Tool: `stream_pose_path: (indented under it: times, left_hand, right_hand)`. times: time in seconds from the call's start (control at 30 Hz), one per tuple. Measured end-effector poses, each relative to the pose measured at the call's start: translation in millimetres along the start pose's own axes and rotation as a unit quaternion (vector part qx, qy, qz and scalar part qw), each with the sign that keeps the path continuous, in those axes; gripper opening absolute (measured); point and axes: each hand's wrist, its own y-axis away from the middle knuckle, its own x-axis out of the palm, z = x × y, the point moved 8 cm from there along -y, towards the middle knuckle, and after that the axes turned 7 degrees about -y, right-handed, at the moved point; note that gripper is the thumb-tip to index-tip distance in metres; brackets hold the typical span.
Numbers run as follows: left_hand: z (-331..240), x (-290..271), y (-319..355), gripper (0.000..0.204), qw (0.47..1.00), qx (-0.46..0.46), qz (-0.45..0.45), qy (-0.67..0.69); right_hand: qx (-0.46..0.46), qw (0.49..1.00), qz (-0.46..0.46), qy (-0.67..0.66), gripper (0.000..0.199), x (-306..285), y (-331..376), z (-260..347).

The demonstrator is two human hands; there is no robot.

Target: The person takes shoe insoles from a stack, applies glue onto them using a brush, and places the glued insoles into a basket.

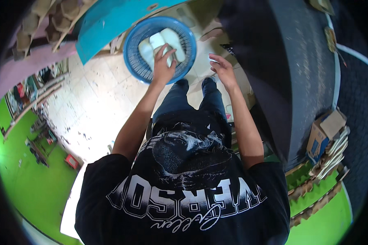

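Note:
A round blue plastic basket [131,65] with slatted sides is in front of me, holding several smooth white oblong pieces [172,38] with rounded ends. I cannot make out exactly what kind of thing they are. Reaching into the basket, my left hand [164,67] has its fingers bent around the near end of one white piece, partly hiding it. My right hand [223,69] hovers just right of the basket rim, fingers apart and nothing in them.
A turquoise panel [110,24] borders the basket at the upper left. Pale floor tiles [98,90] with scattered dark bits lie to the left. On the right are a dark grey surface [310,81] and an open cardboard box [325,132]. Wooden racks line the left side.

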Motion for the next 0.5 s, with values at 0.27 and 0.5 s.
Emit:
stream_pose_path:
  times: [0.27, 0.5]
  left_hand:
    - [-234.4, 67.4, -18.1, 0.043, 0.98, 0.168, 0.089, 0.056]
    - [-410.6, 136.9, -32.6, 0.042, 0.932, 0.319, 0.144, 0.093]
  right_hand:
    - [-0.153, 0.979, -0.111, -0.072, 0.034, -150.3, 111.8, 95.0]
    - [-0.282, 0.916, -0.286, -0.01, 0.029, -263.0, 183.4, 149.7]
